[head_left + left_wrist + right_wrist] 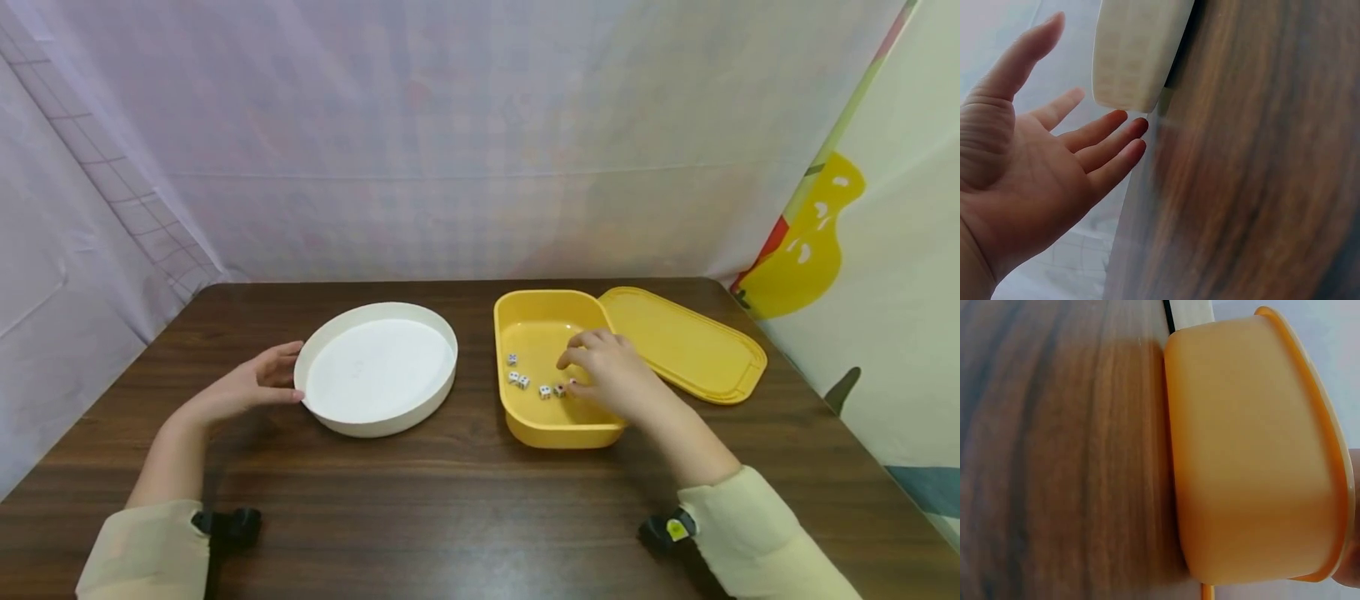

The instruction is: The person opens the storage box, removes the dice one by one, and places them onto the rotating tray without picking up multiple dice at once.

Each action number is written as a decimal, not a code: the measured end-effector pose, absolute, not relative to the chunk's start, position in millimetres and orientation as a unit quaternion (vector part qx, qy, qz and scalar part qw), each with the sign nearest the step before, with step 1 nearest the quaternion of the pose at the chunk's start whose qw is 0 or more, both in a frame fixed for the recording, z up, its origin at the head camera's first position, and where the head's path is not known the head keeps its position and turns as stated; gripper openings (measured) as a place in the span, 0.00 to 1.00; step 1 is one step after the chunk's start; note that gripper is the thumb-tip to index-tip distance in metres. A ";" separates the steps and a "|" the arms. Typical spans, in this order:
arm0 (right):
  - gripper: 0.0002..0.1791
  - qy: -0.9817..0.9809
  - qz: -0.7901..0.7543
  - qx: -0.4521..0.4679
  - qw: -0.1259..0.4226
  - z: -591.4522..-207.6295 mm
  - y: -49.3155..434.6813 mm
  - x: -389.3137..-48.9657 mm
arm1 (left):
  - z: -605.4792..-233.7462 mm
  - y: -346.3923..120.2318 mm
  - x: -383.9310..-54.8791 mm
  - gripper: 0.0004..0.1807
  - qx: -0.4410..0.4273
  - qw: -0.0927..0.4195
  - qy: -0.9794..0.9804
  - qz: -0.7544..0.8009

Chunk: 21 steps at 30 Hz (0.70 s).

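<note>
A round white tray (381,423) with a low wall stands left of centre on the table. My left hand (258,383) is at its left side, thumb and fingers spread, fingertips right at the wall. The left wrist view shows the palm of this hand and the outer wall of the tray (1138,56). To the right is a yellow box (566,437) with several small white dice (544,392) on its floor. My right hand (607,375) reaches over its right rim, with thumb and forefinger apart close to the rightmost dice. In the right wrist view the box's wall (1254,450) hides most of this hand.
A flat yellow lid (686,346) lies right of the box, under my right forearm's far side. The dark wooden table (420,517) ends at a hanging white cloth (450,167) behind. Another cloth with a printed yellow shape (806,258) hangs at right.
</note>
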State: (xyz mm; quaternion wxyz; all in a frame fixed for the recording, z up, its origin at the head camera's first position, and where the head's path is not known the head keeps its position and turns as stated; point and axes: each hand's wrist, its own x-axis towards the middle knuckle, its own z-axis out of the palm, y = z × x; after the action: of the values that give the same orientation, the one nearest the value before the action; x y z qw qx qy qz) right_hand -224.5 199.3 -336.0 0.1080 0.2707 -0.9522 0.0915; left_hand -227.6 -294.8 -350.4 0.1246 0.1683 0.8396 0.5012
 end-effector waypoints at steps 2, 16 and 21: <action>0.13 -0.953 0.089 0.269 0.104 -336.6 199.2 -224.6 | -350.6 -294.7 -227.2 0.45 0.167 0.127 0.844 0.493; 0.08 -0.951 0.081 0.288 0.080 -339.3 198.2 -229.2 | -354.1 -296.1 -228.5 0.47 0.154 0.142 0.849 0.485; 0.07 -0.951 0.073 0.292 0.075 -340.4 197.6 -230.9 | -354.2 -296.5 -229.5 0.48 0.152 0.144 0.850 0.484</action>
State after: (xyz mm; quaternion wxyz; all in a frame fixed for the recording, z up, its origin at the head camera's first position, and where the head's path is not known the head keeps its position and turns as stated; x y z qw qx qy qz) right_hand -230.9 197.6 -340.4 0.0752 0.2924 -0.9506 0.0726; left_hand -229.5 -296.5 -354.2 0.1442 0.1515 0.8499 0.4837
